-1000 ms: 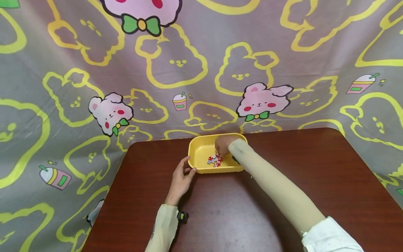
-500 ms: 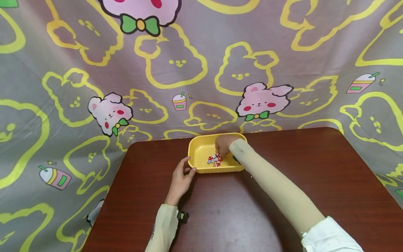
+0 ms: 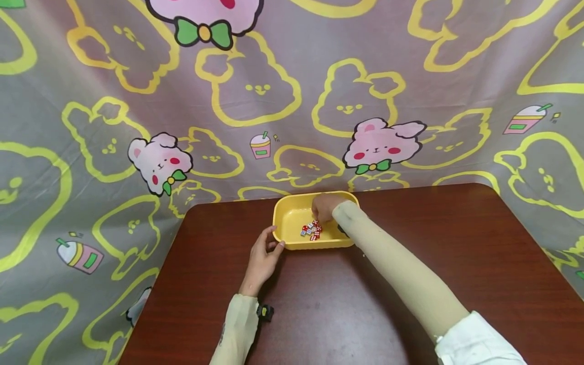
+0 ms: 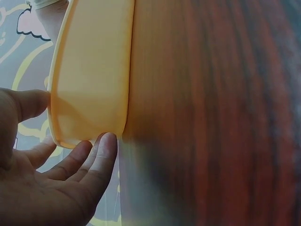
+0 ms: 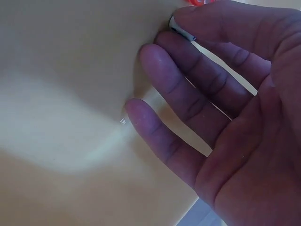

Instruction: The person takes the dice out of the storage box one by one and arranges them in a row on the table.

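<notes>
A shallow yellow tray (image 3: 288, 218) stands at the table's far edge. A small cluster of red and white dice (image 3: 312, 230) lies on its floor. My left hand (image 3: 261, 259) holds the tray's left end, thumb at the rim and fingers against the outer wall, as the left wrist view shows. My right hand (image 3: 324, 207) reaches down inside the tray, just right of the cluster. In the right wrist view its thumb and a fingertip pinch a white die (image 5: 182, 29); the other fingers are bent loosely over the tray floor. The sleeve hides part of the tray's right end.
The dark brown wooden table (image 3: 315, 304) spreads in front of the tray and to both sides. Behind it hangs a grey cloth (image 3: 305, 121) with yellow bear outlines, close to the tray's back rim. A black strap device (image 3: 265, 313) sits on the left wrist.
</notes>
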`<action>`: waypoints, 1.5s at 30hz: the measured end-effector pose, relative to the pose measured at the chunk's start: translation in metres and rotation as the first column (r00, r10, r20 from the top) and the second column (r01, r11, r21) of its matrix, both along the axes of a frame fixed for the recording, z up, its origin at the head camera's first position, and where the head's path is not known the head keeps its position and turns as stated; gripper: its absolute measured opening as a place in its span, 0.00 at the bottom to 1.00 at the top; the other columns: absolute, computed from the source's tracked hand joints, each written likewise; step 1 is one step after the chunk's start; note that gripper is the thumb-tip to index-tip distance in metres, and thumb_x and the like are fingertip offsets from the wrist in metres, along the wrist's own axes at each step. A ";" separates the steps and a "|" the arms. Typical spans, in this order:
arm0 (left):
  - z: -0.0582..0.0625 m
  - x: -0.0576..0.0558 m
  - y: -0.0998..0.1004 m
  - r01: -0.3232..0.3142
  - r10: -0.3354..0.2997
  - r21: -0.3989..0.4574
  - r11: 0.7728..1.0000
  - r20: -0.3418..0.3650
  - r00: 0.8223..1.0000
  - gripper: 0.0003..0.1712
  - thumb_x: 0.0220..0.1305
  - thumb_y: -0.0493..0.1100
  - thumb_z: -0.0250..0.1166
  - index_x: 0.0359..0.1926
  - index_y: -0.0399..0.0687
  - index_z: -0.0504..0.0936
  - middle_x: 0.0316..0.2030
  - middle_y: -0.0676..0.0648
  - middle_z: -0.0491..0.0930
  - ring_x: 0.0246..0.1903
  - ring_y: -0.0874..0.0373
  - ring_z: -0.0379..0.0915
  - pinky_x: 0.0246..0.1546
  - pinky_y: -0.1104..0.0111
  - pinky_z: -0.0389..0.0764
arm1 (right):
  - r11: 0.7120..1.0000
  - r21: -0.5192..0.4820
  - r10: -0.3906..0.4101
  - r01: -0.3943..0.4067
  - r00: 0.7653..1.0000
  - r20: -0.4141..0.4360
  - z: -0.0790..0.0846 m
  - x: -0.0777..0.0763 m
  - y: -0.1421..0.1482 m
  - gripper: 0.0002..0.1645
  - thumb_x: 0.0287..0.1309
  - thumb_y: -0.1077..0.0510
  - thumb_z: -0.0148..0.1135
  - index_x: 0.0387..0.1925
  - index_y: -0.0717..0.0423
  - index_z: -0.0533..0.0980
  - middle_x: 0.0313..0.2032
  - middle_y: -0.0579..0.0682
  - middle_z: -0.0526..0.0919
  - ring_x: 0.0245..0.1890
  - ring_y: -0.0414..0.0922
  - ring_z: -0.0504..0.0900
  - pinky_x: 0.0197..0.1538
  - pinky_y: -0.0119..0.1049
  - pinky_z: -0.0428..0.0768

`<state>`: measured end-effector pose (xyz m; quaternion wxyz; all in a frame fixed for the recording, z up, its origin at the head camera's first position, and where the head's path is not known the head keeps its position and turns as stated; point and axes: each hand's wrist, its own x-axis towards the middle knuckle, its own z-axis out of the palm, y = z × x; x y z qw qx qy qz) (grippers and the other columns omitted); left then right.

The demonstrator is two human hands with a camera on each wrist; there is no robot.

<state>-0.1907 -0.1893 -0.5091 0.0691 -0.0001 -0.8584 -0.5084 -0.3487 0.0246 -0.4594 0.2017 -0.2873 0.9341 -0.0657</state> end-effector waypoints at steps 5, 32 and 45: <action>0.000 0.000 0.000 -0.006 0.006 -0.009 1.000 -0.004 1.000 0.28 0.66 0.42 0.63 0.66 0.49 0.69 0.61 0.44 0.73 0.48 0.49 0.78 0.43 0.66 0.82 | 1.000 0.000 0.024 -0.024 1.000 -0.018 0.000 0.000 0.002 0.10 0.44 0.63 0.62 0.16 0.46 0.75 0.16 0.41 0.71 0.20 0.40 0.67 0.20 0.32 0.61; 0.001 0.001 0.000 0.004 -0.004 -0.021 1.000 -0.009 1.000 0.28 0.66 0.41 0.63 0.66 0.49 0.68 0.62 0.42 0.72 0.48 0.48 0.79 0.44 0.63 0.83 | 0.996 0.010 0.088 -0.087 0.992 -0.093 0.010 0.001 0.003 0.10 0.51 0.63 0.60 0.20 0.46 0.77 0.22 0.43 0.76 0.25 0.41 0.71 0.27 0.32 0.67; -0.001 -0.001 -0.002 0.009 -0.009 -0.015 1.000 -0.020 1.000 0.28 0.66 0.43 0.63 0.66 0.50 0.68 0.62 0.42 0.72 0.49 0.47 0.80 0.46 0.61 0.83 | 0.992 -0.028 0.119 -0.126 0.977 -0.179 0.032 0.014 -0.002 0.07 0.51 0.62 0.62 0.24 0.46 0.79 0.27 0.43 0.81 0.28 0.42 0.75 0.33 0.34 0.73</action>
